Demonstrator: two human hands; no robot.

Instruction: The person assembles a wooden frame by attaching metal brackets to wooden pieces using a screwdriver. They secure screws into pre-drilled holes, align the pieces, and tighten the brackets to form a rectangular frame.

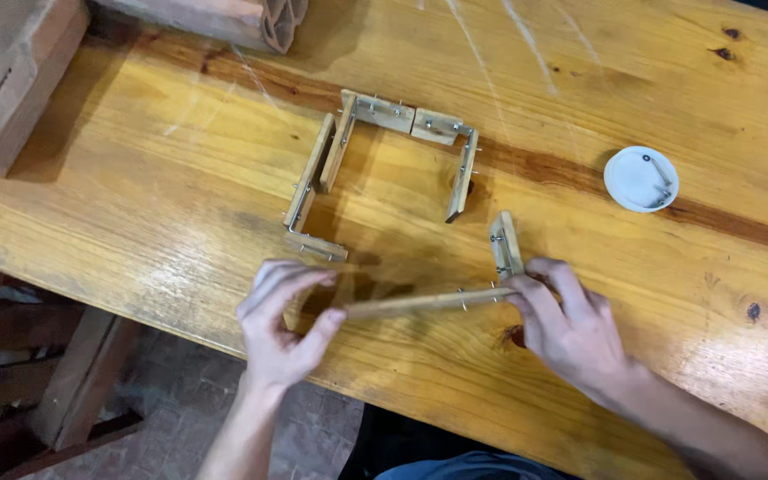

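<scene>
My left hand (284,324) and my right hand (569,322) hold the two ends of a thin wooden strip (420,302) with small metal pins, just above the table's front edge. The strip's right end meets a short wooden piece (505,244) that stands angled upward. Beyond my hands lies an open frame of jointed wooden strips (384,151) with screws, forming three sides of a square. Its lower left end (317,244) is close to my left fingertips.
A varnished wooden table (135,204) carries everything. A small white round lid (641,179) with metal pins lies at the right. Bricks (11,71) sit at the upper left corner. Below the front edge show a wooden bench frame (64,382) and tiled floor.
</scene>
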